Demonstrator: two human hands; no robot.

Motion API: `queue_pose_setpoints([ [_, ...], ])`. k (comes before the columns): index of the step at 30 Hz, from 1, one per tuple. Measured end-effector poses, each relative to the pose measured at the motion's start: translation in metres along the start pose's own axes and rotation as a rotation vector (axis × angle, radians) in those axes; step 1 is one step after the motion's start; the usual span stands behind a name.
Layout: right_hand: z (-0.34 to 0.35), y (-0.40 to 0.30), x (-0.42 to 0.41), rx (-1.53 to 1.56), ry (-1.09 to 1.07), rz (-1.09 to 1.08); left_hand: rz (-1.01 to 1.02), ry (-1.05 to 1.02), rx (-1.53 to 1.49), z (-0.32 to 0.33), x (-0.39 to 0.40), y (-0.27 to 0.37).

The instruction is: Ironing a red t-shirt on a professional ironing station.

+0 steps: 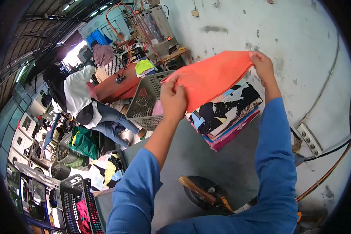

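Note:
Both of my hands stretch out an orange folded cloth [213,76] in the air. My left hand [174,99] pinches its near left end, and my right hand [261,65] grips its upper right corner. Under and behind the cloth, a stack of folded fabrics [231,114] in black, white, blue and pink rests on a grey table [175,169]. The orange cloth hides part of the stack's top. A grey plastic basket [146,96] with something pink inside stands left of the stack, partly behind my left hand.
A round dark object with a wooden handle [197,190] lies near my body. A power strip [309,139] hangs on the right wall. At left are a person in white and black [79,90], laundry baskets [79,201] and washing machines [19,143]. Another person [103,55] is farther back.

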State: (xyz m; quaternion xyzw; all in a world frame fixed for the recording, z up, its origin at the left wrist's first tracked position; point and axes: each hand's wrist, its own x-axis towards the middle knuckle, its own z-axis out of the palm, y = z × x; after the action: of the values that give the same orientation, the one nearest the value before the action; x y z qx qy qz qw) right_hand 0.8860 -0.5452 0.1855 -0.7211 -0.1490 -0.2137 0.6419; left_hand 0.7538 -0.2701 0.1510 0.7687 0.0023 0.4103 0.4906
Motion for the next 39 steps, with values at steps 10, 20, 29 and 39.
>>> queue_pose_setpoints([
  [10,-0.05,0.2,-0.075,-0.992,0.039,0.48,-0.461,-0.249,0.085,-0.02,-0.125,-0.094],
  [20,0.025,-0.11,-0.198,0.455,-0.814,-0.112,-0.669,0.213,0.278,-0.255,-0.284,-0.066],
  [29,0.108,-0.263,-0.303,1.989,-1.574,-0.704,-0.747,0.464,0.097,-0.299,-0.336,0.004],
  [39,0.173,-0.337,-0.419,2.362,-1.465,-0.513,-0.686,0.769,0.083,-0.413,-0.422,0.039],
])
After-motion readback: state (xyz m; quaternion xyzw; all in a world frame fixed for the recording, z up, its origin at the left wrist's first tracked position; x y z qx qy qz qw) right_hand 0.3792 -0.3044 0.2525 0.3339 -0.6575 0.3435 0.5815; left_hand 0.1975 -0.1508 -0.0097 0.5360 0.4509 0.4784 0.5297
